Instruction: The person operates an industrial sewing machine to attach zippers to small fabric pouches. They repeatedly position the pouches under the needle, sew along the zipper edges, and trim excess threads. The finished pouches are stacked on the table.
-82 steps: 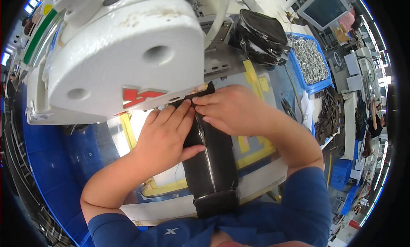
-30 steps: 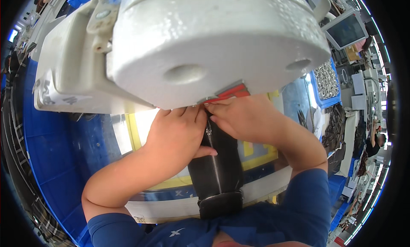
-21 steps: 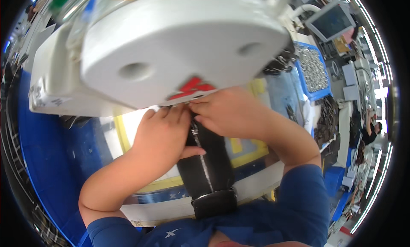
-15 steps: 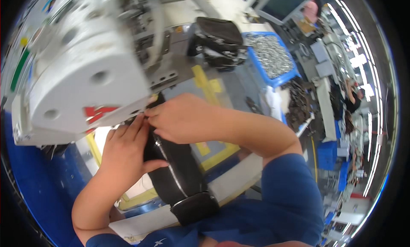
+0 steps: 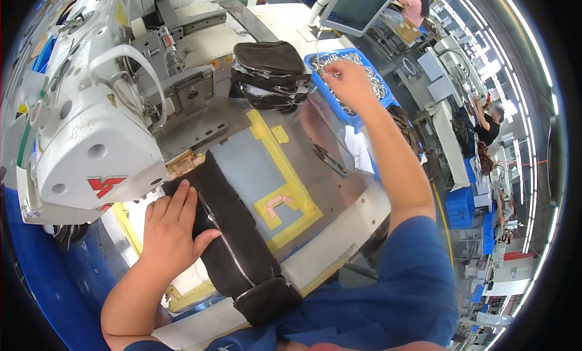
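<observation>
A long black fabric piece with a silver zipper lies lengthwise in front of me, its far end by the sewing machine head. My left hand rests flat on its left side, fingers stretched out and thumb spread beside the zipper. Over a blue tray full of small silver metal parts, my right hand has its fingertips pinched together. Something tiny and shiny may be between them, too small to name.
A stack of black zippered pouches stands left of the tray. Snips lie on the metal table. Yellow tape frames a grey patch. A monitor stands behind; two people work farther off at the right.
My right hand has left the zipper beside the machine and moved right and away to the blue tray. My left hand stays on the fabric. My view has shifted slightly.
</observation>
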{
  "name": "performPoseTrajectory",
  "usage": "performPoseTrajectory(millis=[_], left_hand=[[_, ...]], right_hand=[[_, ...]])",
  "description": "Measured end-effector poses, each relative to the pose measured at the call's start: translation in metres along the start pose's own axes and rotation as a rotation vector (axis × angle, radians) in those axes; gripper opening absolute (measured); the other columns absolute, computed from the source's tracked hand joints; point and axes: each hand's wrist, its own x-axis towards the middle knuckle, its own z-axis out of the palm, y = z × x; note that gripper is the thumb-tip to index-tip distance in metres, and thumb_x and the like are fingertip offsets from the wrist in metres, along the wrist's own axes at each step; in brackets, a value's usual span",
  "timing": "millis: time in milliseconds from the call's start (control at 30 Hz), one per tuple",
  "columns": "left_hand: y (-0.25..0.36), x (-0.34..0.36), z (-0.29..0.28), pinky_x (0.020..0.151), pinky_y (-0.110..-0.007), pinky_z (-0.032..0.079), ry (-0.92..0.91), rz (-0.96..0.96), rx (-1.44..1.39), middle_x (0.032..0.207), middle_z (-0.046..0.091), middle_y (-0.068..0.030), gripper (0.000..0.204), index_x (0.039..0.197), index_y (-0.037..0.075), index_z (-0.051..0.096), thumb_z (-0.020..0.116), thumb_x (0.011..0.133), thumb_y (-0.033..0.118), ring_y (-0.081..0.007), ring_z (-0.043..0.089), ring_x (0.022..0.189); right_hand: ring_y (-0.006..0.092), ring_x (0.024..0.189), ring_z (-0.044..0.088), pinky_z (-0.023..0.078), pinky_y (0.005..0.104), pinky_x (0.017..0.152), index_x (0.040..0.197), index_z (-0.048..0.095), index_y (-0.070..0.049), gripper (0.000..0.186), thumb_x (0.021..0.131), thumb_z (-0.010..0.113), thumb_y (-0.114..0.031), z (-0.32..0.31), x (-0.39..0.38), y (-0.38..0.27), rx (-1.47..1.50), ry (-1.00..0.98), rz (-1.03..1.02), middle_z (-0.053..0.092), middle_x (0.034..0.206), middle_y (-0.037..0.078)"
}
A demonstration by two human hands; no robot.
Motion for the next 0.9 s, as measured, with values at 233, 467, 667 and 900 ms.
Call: performPoseTrajectory(millis=[233, 467, 667, 900], left_hand=[[0.000, -0.002, -0.002, 0.098, -0.047, 0.047, 0.047, 0.037, -0.038, 0.140, 0.064, -0.0203, 0.081, 0.134, -0.005, 0.065, 0.078, 0.082, 0.056, -0.0365, 0.061, 0.112], [-0.004, -0.011, -0.001, 0.103, -0.048, 0.050, 0.059, 0.064, -0.127, 0.128, 0.068, -0.0187, 0.071, 0.128, -0.003, 0.068, 0.080, 0.083, 0.050, -0.0369, 0.064, 0.119], [-0.007, -0.008, -0.002, 0.106, -0.047, 0.049, 0.050, 0.035, -0.178, 0.136, 0.067, -0.0183, 0.076, 0.135, 0.001, 0.065, 0.079, 0.083, 0.055, -0.0364, 0.063, 0.127], [-0.009, -0.007, 0.000, 0.106, -0.046, 0.047, 0.061, 0.003, -0.171, 0.138, 0.066, -0.0179, 0.081, 0.136, 0.002, 0.065, 0.079, 0.081, 0.060, -0.0354, 0.063, 0.126]], right_hand=[[0.0394, 0.103, 0.071, 0.054, 0.0498, 0.093, 0.095, 0.078, -0.003, 0.012, 0.089, 0.075, -0.013, 0.029, 0.003, 0.091, -0.079, -0.075, 0.071, 0.076, 0.103, 0.021], [0.0273, 0.089, 0.072, 0.056, 0.0361, 0.079, 0.108, 0.072, -0.002, 0.016, 0.093, 0.074, -0.008, -0.014, -0.017, -0.091, 0.380, -0.147, -0.002, 0.074, 0.096, 0.014], [0.0348, 0.090, 0.071, 0.057, 0.0417, 0.080, 0.106, 0.074, -0.004, 0.012, 0.095, 0.069, -0.007, 0.010, -0.058, -0.227, 0.578, -0.537, -0.671, 0.074, 0.099, 0.014], [0.0339, 0.077, 0.072, 0.057, 0.0408, 0.071, 0.103, 0.077, -0.004, 0.012, 0.093, 0.071, -0.006, 0.042, -0.072, -0.241, 0.681, -0.526, -0.608, 0.075, 0.089, 0.015]])
